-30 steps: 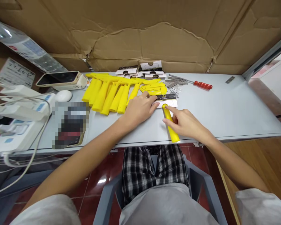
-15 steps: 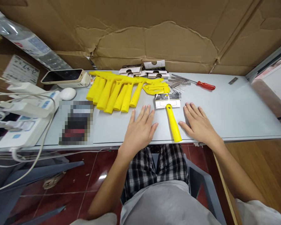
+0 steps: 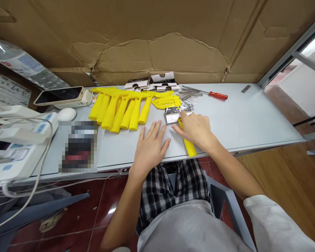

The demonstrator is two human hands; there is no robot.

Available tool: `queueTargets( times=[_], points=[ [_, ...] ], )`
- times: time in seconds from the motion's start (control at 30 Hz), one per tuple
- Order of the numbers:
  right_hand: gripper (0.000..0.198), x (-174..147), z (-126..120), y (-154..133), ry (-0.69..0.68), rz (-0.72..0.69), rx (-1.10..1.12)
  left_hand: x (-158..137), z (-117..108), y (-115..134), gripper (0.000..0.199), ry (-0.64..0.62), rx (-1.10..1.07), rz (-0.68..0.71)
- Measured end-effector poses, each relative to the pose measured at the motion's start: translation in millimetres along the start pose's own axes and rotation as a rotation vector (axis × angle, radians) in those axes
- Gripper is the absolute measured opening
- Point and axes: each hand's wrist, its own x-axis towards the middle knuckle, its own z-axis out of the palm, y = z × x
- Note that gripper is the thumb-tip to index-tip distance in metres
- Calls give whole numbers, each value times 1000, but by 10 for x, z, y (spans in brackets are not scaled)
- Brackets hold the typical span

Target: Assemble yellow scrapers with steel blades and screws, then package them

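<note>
The handle point(image 3: 190, 149) looks smooth plastic, the label point(image 3: 171, 118) glossy paper, the backdrop point(image 3: 157, 52) matt cardboard.

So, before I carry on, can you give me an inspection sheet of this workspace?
Surface: pale grey tabletop, most loose parts toward the back.
Things at hand: yellow handle with a black-and-white card at its far end; yellow-handled tools overlap in a row to its left.
Clutter: metal strips, red-handled screwdriver, folded cards, phone, plastic bottle.
Hands: left hand palm-down, fingers spread; right hand over handle and card, grip unclear.
Cables: white cable beside the power strip, hanging past the front edge.
Surroundings: cardboard behind, red tiled floor below.
</note>
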Motion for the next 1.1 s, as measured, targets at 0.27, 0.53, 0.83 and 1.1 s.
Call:
queueTargets(
  times=[0.27, 0.53, 0.83, 1.1],
  points=[
    [43, -100, 135, 172, -36, -126, -21, -8, 13, -15, 65, 36, -19, 27],
    [55, -648, 311, 963, -18, -30, -61, -9, 15, -26, 65, 56, -31, 34],
    [65, -113, 249, 2710, 123, 259, -15, -10, 48, -52, 63, 64, -23, 33],
    [60, 979, 2, 3038, 145, 258, -46, -4, 41, -64, 63, 47, -15, 33]
  ],
)
